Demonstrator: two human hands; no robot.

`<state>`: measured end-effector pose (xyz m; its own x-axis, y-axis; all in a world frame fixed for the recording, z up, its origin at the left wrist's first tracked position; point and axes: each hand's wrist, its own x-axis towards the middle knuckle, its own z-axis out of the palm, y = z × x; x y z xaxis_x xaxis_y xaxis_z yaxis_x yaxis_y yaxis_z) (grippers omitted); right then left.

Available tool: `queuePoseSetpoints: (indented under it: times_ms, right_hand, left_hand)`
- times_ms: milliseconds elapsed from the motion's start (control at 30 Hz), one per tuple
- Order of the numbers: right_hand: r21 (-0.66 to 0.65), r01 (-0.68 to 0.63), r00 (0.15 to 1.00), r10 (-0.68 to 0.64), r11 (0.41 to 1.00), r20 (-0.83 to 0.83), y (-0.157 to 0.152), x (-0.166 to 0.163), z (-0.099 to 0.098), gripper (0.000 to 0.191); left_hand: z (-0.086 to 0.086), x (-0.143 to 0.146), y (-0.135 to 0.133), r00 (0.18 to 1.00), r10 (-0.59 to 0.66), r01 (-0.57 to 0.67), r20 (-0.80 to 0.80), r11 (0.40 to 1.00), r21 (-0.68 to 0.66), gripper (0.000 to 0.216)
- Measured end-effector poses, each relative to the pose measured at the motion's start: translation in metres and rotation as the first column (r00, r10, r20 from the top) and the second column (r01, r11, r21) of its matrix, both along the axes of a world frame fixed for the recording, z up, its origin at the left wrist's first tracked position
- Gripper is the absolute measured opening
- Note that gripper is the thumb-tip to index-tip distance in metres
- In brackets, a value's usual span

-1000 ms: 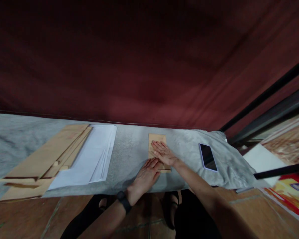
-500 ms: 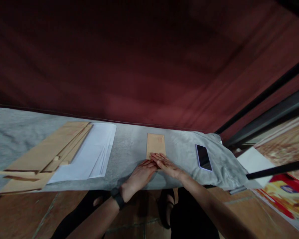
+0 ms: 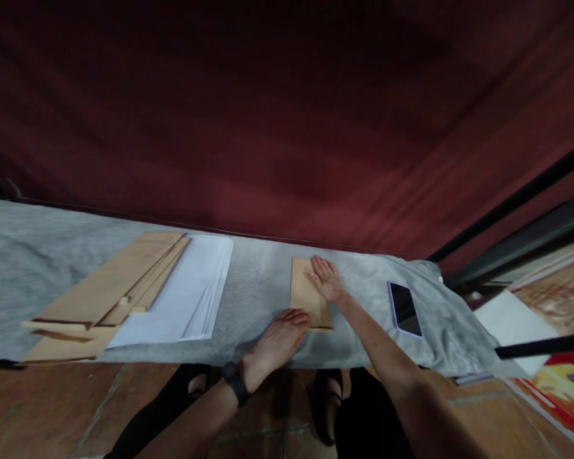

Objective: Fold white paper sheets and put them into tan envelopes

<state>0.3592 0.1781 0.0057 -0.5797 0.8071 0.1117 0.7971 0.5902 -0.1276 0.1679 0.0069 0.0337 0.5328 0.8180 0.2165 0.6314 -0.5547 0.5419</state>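
The fingers (image 3: 318, 268) of the right hand (image 3: 328, 282) are spread out flat and are laid on the far right part of a small brown envelope (image 3: 306, 298). Nothing is gripped by them. The fingers (image 3: 297, 316) of the left hand (image 3: 278, 341) are held straight and close together, and their tips are pressed on the near left corner of the same envelope. Nothing is gripped there either. A black watch (image 3: 236, 382) is worn on the left wrist.

The envelope is laid flat on the bench (image 3: 263, 280), which is covered by a grey cloth (image 3: 452, 331). Its short side is close to the front edge, a bit right of the middle. A dark phone (image 3: 404, 309) is seen near the right end of the bench, apart from the envelope. A pile of white paper (image 3: 186, 293) is placed to the left of the envelope, and a pile of long brown envelopes (image 3: 105, 290) is set just beside it, nearer the left end. A dark red curtain (image 3: 268, 127) is hung behind the back edge.
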Motion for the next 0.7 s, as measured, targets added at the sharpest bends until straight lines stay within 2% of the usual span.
queuePoseSetpoints:
  times_ms: [167,333,533,633,700]
  right_hand:
    - [-0.041,-0.03,0.999,0.032,0.999,0.038,-0.021,0.003,-0.003,0.057]
    - [-0.222,-0.089,0.995,0.098,0.971,0.028,-0.054,0.012,0.002,0.063]
    - [-0.385,-0.17,0.984,0.139,0.907,-0.108,-0.095,0.027,0.013,0.065]
    - [-0.4,-0.202,0.976,0.15,0.894,-0.159,-0.113,0.032,0.013,0.062]
    - [-0.361,-0.202,0.975,0.153,0.91,-0.159,-0.124,0.035,0.01,0.058]
  left_hand:
    - [-0.003,0.001,0.001,1.0,0.013,-0.013,-0.002,1.0,0.01,0.031]
    - [-0.003,0.002,0.004,0.999,0.036,-0.036,0.012,0.999,-0.024,0.029]
    - [-0.002,0.002,0.006,0.997,0.077,-0.076,0.001,0.994,-0.079,0.026]
    - [-0.001,0.003,0.007,0.996,0.094,-0.094,0.003,0.991,-0.098,0.026]
    - [-0.001,0.004,0.007,0.994,0.108,-0.106,0.013,0.989,-0.107,0.027]
